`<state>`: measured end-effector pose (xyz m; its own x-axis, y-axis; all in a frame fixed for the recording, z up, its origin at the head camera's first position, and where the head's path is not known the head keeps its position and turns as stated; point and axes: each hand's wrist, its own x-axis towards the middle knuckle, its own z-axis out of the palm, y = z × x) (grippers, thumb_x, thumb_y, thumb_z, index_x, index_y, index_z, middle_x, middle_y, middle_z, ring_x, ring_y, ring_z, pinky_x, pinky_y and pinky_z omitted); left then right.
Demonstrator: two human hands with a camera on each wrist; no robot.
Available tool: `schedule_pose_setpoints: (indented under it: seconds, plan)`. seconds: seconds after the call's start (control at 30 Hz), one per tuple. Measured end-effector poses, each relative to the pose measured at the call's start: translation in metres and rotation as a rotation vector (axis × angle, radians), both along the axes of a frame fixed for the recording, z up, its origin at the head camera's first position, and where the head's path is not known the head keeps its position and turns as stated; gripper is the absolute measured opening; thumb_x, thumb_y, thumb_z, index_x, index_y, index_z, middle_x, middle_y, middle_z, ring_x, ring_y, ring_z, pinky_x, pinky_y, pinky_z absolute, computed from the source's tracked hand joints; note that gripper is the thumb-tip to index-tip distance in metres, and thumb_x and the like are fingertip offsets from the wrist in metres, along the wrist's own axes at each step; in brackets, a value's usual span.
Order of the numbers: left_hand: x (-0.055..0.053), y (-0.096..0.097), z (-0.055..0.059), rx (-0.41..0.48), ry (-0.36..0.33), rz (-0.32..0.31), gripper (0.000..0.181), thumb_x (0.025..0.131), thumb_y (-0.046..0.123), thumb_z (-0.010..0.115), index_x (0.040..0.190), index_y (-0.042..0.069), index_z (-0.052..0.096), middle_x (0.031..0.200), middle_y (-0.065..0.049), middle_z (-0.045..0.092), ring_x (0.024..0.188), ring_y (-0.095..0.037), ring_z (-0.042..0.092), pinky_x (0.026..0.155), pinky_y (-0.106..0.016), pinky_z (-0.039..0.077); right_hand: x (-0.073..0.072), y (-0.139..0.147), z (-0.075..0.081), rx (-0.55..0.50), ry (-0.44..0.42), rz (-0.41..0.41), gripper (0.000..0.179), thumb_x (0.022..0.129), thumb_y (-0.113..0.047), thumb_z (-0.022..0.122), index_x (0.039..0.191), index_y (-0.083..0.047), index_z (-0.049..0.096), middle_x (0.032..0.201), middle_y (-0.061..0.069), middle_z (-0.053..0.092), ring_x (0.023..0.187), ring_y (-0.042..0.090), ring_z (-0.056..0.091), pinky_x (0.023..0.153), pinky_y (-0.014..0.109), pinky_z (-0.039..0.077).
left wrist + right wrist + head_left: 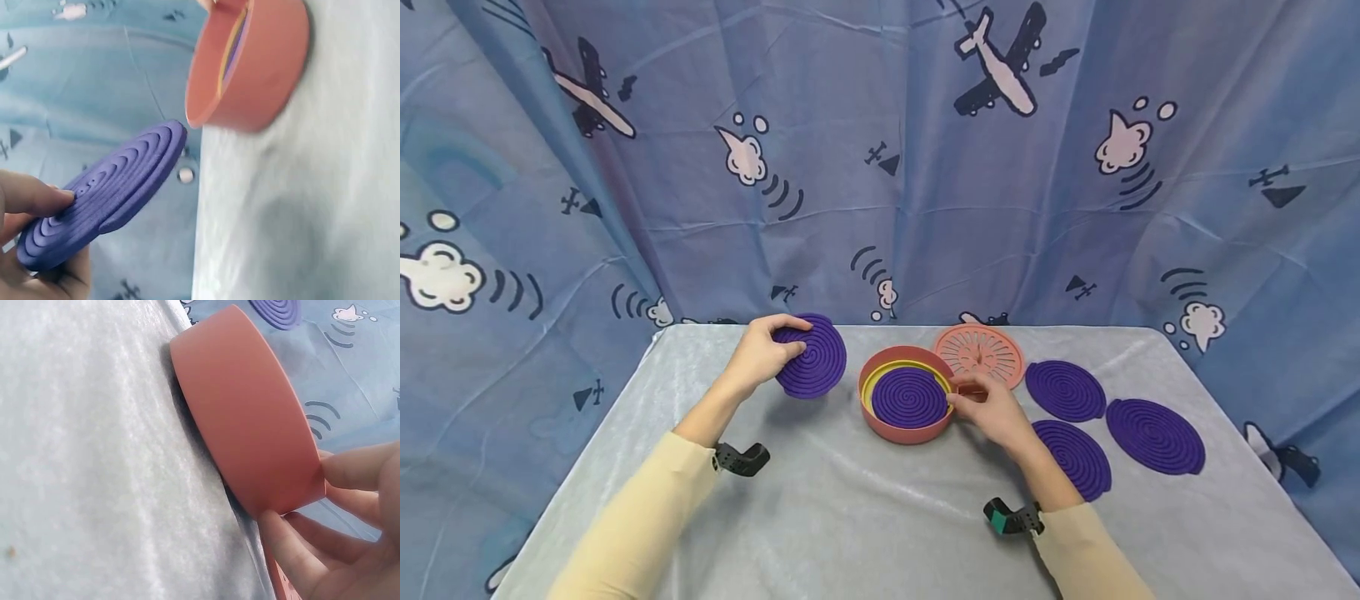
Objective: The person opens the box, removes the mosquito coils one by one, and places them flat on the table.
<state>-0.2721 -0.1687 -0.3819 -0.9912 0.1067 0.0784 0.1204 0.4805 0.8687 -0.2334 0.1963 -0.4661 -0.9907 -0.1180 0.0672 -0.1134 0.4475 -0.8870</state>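
Raised above the table at the left, my left hand pinches a purple spiral coaster by its edge, thumb on the ridged face. In the left wrist view that coaster is tilted, clear of the container. A round coral container stands on the table between my hands. Inside it lie a yellow ring and another purple spiral coaster. My right hand grips the container at its right side; in the right wrist view the fingertips touch the coral wall and rim.
Behind the right hand lies a coral slotted disc. Three more purple spiral coasters lie to the right: one at the back, one farther right and one nearer, partly behind the forearm. A printed curtain hangs behind the table.
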Motion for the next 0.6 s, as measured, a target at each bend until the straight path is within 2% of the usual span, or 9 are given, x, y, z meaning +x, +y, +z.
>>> schedule_pose_setpoints:
  seconds: [0.37,0.6]
  plan:
    - [0.002,-0.06,-0.021,-0.138,0.085,0.122,0.031,0.093,0.003,0.066,0.123,0.002,0.07,0.138,-0.023,0.058,0.127,-0.039,0.054,0.107,-0.054,0.044,0.001,-0.002,-0.001,0.017,0.004,-0.005,0.037,0.097,-0.018,0.071,0.129,0.0,0.064,0.122,0.02,0.065,0.107,0.03,0.063,0.083,0.032,0.055]
    - [0.003,-0.085,-0.035,-0.128,0.059,0.191,0.033,0.093,0.002,0.064,0.126,-0.002,0.067,0.142,-0.027,0.054,0.133,-0.042,0.048,0.112,-0.054,0.038,-0.001,-0.002,-0.002,0.035,0.003,-0.021,0.035,0.097,-0.016,0.071,0.128,-0.002,0.065,0.12,0.018,0.066,0.106,0.029,0.063,0.083,0.03,0.054]
